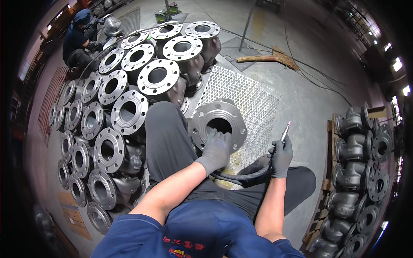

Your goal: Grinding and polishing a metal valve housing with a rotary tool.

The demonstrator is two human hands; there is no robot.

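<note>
A grey metal flanged valve body stands between my knees on a perforated metal sheet, its round flange and dark bore facing up toward me. My gloved left hand grips the near edge of the bore, the fingertips reaching inside. Off to the right, my gloved right hand is closed round a slim pencil-type air grinder. Its small pink tip points up, apart from the valve body. A black ribbed hose runs from below the right hand across toward my left wrist.
Many similar valve bodies crowd the left, close to my left knee. More castings are stacked on a wooden pallet at the right. Ahead lie a piece of wood and trailing cables. A co-worker crouches at the far left.
</note>
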